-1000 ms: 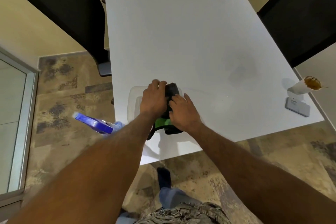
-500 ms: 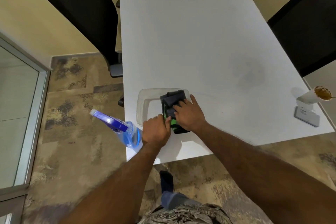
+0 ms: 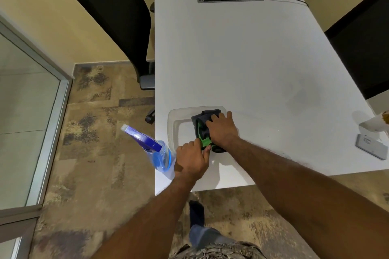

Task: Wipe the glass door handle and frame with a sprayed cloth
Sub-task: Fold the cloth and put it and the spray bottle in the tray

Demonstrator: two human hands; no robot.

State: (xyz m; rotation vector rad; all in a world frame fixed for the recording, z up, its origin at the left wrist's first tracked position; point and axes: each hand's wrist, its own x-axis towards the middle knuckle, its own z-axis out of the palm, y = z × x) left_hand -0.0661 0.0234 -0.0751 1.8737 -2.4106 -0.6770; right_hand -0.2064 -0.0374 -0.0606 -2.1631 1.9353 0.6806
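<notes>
Near edge of white table (image 3: pixel 242 59): both hands on the folded cloths in a clear tray.

Clear plastic tray (image 3: pixel 173 126) sits at the table's near-left corner; its right part holds a folded stack of cloths (image 3: pixel 203 126), dark grey on top, green showing at the near end. Tray's left part looks bare. Right hand (image 3: pixel 223 130) lies flat on the stack, fingers spread and pressing down. Left hand (image 3: pixel 192 160) pinches the green corner between thumb and fingertips, fingers curled narrow. Spray bottle (image 3: pixel 155 153) with blue liquid and a blue trigger head stands just left of the left hand, at the table edge. Glass door frame (image 3: pixel 50 124) is at far left, well apart from both hands. Two black chairs flank the table.
</notes>
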